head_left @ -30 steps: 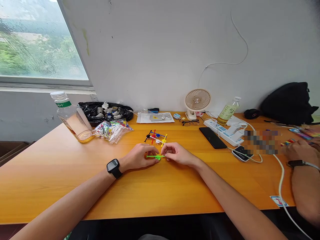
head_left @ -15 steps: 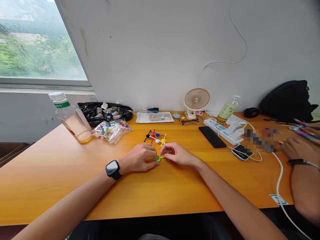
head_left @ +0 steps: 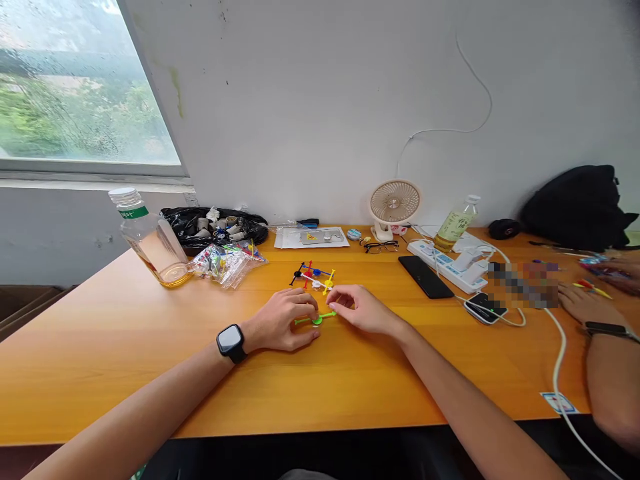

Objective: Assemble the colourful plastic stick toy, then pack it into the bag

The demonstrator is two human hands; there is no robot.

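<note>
A bright green plastic stick with a round disc at its middle [head_left: 317, 321] lies just above the table between my two hands. My right hand [head_left: 363, 310] pinches its right end between thumb and fingertips. Around its left part, my left hand [head_left: 285, 321], with a watch on the wrist, has thumb and fingers spread apart. Whether a left fingertip touches the stick I cannot tell. Just beyond sits a joined figure of similar sticks [head_left: 316, 273] in black, red, blue, white and yellow.
Left of the figure are a clear bag of coloured parts [head_left: 227, 263], a large tilted bottle [head_left: 157, 243] and a black plastic bag [head_left: 180, 223]. To the right lie a black phone [head_left: 425, 277], a power strip [head_left: 450, 267] and a fan [head_left: 395, 202]. A co-worker's hand [head_left: 583, 303] is farther right.
My left thumb and fingers have parted from the green disc, which shows more fully now. My right hand stays at the stick's right end. The co-worker's hands have shifted.
</note>
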